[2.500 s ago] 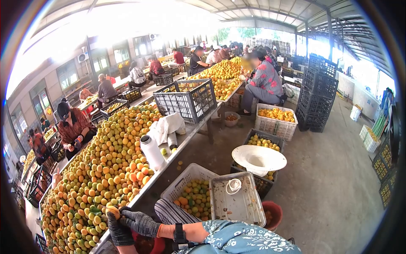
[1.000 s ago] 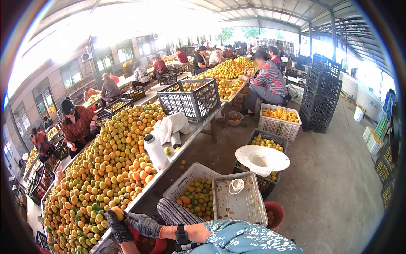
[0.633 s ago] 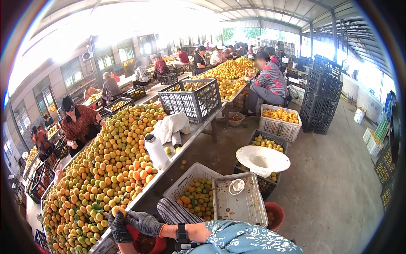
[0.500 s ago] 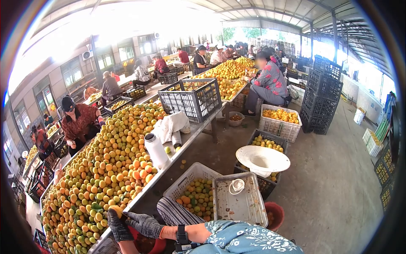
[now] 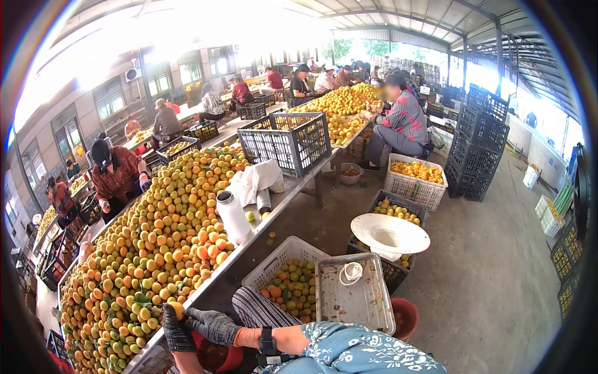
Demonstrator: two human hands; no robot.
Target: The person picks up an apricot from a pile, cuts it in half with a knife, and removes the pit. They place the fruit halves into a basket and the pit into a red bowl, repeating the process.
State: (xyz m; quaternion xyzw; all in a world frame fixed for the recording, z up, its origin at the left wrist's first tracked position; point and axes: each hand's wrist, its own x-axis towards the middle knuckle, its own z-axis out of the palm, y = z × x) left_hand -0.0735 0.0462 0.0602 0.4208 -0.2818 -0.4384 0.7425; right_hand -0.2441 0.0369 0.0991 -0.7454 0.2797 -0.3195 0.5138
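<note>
My left hand (image 5: 177, 333), in a dark grey knit glove, grips a yellow-orange apricot (image 5: 177, 310) at the near edge of the fruit heap. Beside it, my right hand (image 5: 215, 325), gloved alike, has its fingers stretched towards that apricot; whether the fingertips touch it is hard to make out. A large heap of green, yellow and orange apricots (image 5: 162, 249) covers the table to the left. Below my hands is a red bucket (image 5: 232, 359), partly hidden by them.
A white bottle (image 5: 233, 217), a white cloth (image 5: 255, 181) and a black crate (image 5: 285, 143) stand along the table edge. On my right are a fruit-filled crate (image 5: 258, 274), a dirty tray (image 5: 355, 299) and a white basin (image 5: 408, 235). A co-worker (image 5: 115, 177) sits across the heap.
The view has shifted slightly. More of the apricot shows in my left hand, and my right fingers lie a little farther from it. The co-worker across the heap has lowered their head.
</note>
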